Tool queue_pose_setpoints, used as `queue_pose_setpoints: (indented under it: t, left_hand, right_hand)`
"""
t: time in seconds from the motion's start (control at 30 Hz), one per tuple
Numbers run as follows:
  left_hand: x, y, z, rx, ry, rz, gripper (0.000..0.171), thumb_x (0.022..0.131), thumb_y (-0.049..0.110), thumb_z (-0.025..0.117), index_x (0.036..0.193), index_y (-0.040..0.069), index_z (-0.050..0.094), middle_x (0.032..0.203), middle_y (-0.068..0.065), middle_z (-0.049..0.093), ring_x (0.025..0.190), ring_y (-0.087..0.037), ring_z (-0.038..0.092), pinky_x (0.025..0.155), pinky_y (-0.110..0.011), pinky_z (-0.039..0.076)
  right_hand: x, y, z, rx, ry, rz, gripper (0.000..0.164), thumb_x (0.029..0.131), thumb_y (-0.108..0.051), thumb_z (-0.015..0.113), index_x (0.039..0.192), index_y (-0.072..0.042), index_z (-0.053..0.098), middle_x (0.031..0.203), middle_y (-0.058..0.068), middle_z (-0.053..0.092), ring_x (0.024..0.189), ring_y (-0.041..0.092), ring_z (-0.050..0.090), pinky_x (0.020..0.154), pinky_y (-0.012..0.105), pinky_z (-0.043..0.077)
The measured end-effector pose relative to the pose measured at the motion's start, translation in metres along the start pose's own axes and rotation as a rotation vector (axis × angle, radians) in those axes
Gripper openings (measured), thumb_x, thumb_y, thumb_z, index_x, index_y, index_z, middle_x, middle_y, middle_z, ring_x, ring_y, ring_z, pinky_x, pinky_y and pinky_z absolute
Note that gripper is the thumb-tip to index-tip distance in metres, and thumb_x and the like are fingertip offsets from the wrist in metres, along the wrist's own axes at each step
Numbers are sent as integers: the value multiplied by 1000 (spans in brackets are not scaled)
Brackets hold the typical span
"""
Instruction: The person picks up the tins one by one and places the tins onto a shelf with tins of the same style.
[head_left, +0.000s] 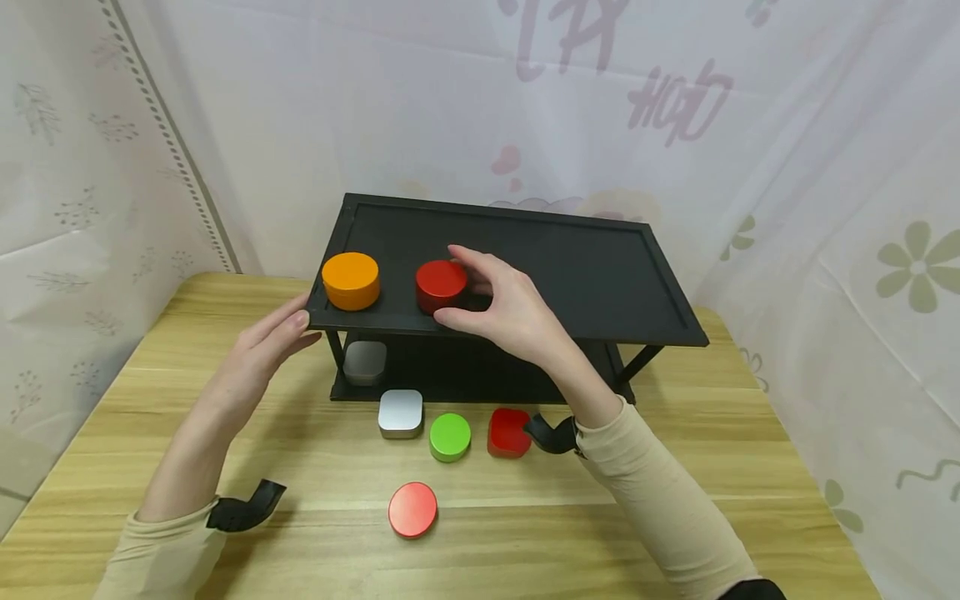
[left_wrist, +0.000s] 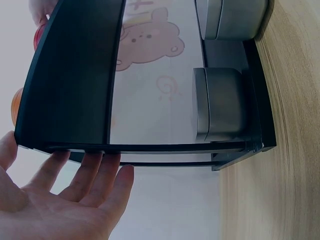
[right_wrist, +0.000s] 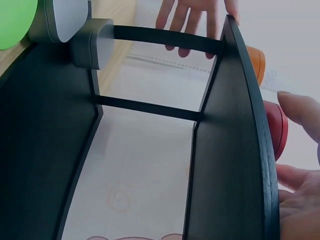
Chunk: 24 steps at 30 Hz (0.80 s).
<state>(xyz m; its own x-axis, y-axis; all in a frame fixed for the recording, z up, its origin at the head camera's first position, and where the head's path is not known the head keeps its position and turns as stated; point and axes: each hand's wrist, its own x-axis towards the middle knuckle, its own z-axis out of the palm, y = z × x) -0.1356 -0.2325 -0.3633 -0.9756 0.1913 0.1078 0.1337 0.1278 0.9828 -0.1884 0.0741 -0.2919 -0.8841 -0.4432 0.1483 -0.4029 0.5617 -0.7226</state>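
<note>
A red round tin (head_left: pixel 440 285) stands on the top board of a black two-tier shelf (head_left: pixel 570 267). My right hand (head_left: pixel 510 312) holds this tin, thumb at its front and index finger towards its back. To the tin's left is an orange round tin (head_left: pixel 350 282), near the board's left end. My left hand (head_left: pixel 255 358) touches the shelf's front left corner, its fingers extended along the side edge, as the left wrist view (left_wrist: pixel 75 200) also shows. On the lower tier, a grey square tin (head_left: pixel 365 363) sits at the left.
Before the shelf on the wooden table (head_left: pixel 315 550) lie a silver square tin (head_left: pixel 401 413), a green round tin (head_left: pixel 450 437) and a red square tin (head_left: pixel 509 432). A lighter red round tin (head_left: pixel 412 509) lies closer to me. A printed curtain (head_left: pixel 450 108) hangs behind.
</note>
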Motion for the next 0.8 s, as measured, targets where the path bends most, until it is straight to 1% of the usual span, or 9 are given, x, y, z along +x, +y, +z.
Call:
queue_pose_setpoints:
  t: [0.13,0.33,0.43,0.53,0.63,0.7,0.8]
  left_hand:
    - [0,0,-1,5,-13,0,50,101,33,39,148,15,32,152,-3,34,120,7,47,96,-8,40]
    - [-1,1,-2,72,-11,-76,53,101,40,37,149,21,28,156,-5,27,115,8,50,95,-6,38]
    - [-1,1,-2,85,-7,-98,53,100,42,36,149,23,28,156,-6,26,114,8,51,95,-6,37]
    - [-1,1,-2,73,-4,-81,53,100,41,37,149,22,29,156,-6,28,114,8,51,95,-6,37]
    - [0,-1,-1,47,-9,-32,52,101,38,38,149,18,30,154,-6,31,117,8,49,95,-6,39]
    - [0,-1,-1,37,-8,-4,51,101,36,37,148,17,31,152,-4,34,118,7,48,95,-7,40]
    - [0,-2,-1,17,-13,26,50,102,33,38,147,14,33,150,-1,38,120,6,47,95,-8,40]
  right_hand:
    - [-4,1,0,17,12,-41,76,78,-38,75,143,-28,39,137,-7,49,114,7,55,100,23,47]
    - [-13,3,1,37,46,-95,73,79,-36,75,142,-30,39,137,-9,48,117,4,52,103,23,45]
    - [-18,5,0,61,63,-107,72,79,-34,75,142,-32,39,138,-9,48,118,6,52,103,25,45]
    - [-23,2,-2,87,77,-107,71,79,-29,75,141,-30,40,137,-7,48,119,11,53,103,27,45]
    - [-29,-7,-5,113,80,-109,70,80,-20,75,142,-23,41,138,-1,49,121,18,53,105,34,45]
    - [-34,-14,-7,126,79,-113,68,81,-15,74,141,-17,42,138,5,49,121,24,53,105,38,44]
    - [-41,-21,-10,125,78,-131,67,82,-11,72,141,-12,42,140,11,47,122,29,52,104,41,45]
